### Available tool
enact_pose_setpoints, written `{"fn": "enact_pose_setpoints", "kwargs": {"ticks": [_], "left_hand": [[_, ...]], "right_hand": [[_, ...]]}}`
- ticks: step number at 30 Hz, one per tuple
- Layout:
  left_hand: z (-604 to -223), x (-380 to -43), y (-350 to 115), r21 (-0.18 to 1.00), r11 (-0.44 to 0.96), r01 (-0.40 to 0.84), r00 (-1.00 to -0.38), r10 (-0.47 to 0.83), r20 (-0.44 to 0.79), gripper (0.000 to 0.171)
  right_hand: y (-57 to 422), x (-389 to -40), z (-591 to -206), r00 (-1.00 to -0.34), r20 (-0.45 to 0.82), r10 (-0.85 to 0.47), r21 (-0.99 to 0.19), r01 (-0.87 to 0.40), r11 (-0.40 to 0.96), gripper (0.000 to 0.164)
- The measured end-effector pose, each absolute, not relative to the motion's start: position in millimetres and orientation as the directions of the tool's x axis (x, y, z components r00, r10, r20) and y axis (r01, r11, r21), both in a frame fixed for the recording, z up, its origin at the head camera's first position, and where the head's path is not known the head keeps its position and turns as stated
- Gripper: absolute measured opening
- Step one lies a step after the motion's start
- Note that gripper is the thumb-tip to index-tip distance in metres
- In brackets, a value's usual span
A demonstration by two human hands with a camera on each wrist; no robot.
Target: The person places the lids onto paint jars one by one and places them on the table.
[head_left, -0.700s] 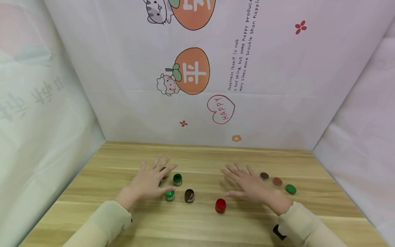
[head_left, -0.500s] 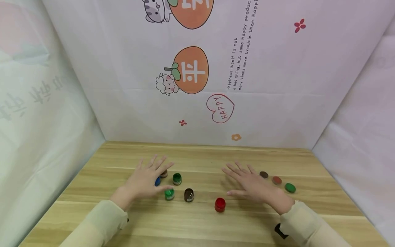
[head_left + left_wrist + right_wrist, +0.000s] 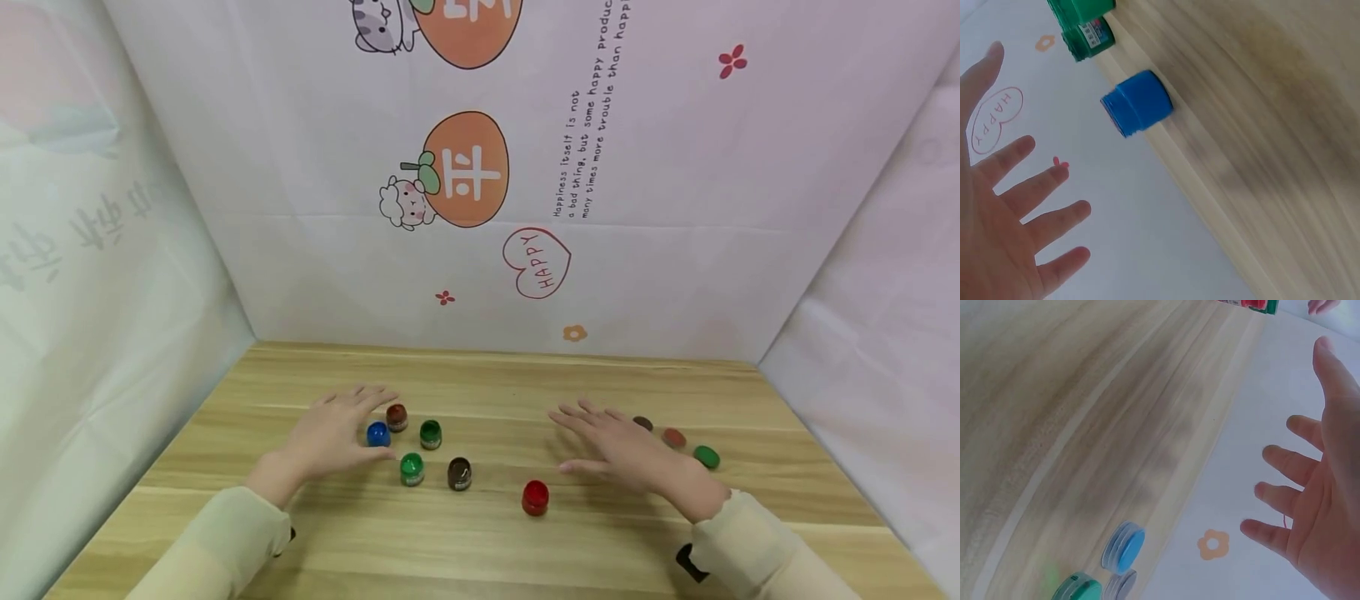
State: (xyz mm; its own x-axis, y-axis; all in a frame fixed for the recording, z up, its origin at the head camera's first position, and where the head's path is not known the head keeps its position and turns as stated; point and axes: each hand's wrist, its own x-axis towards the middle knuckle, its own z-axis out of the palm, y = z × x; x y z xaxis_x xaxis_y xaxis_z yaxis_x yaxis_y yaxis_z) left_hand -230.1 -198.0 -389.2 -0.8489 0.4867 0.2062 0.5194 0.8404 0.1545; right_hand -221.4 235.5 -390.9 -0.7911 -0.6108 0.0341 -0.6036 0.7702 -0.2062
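1. Showing on the backdrop (image 3: pixel 675 208): "HAPPY" in a heart (image 3: pixel 537 263), near "Happiness itself is not"; a barcode (image 3: pixel 1092 33) marks the dark green jar (image 3: pixel 431 435).
2. Uncovered and colour-filled, it, the blue jar (image 3: pixel 378 435), brick jar (image 3: pixel 397 417), green jar (image 3: pixel 412 470), brown jar (image 3: pixel 460 474) and red jar (image 3: pixel 536 498) stand upright on the surface (image 3: pixel 420 550).
3. Fingers spread, the left hand (image 3: pixel 326 435) hovers near the blue jar; the right hand (image 3: pixel 621 447), likewise spread, between red jar and three lids (image 3: pixel 674 438).

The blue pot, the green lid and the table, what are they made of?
Blue pot: plastic or glass, I can't tell which; its side looks smooth with a soft shine. Green lid: probably plastic, since it looks smooth and evenly coloured. Table: looks like wood, with pale, streaky grain and a slight sheen, though it could be a printed wood-look top.
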Motion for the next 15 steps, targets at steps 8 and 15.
{"fn": "enact_pose_setpoints", "kwargs": {"ticks": [8,15], "left_hand": [[-391,-232,-208,0.28,0.843,0.46,-0.887,0.422,0.189,0.079],[-391,-237,-214,0.369,0.857,0.359,-0.93,0.361,0.065,0.077]], "right_hand": [[244,-219,-382,-0.808,0.027,-0.589,-0.233,-0.578,0.782,0.068],[258,-220,-379,-0.822,0.041,-0.568,-0.27,-0.557,0.786,0.068]]}}
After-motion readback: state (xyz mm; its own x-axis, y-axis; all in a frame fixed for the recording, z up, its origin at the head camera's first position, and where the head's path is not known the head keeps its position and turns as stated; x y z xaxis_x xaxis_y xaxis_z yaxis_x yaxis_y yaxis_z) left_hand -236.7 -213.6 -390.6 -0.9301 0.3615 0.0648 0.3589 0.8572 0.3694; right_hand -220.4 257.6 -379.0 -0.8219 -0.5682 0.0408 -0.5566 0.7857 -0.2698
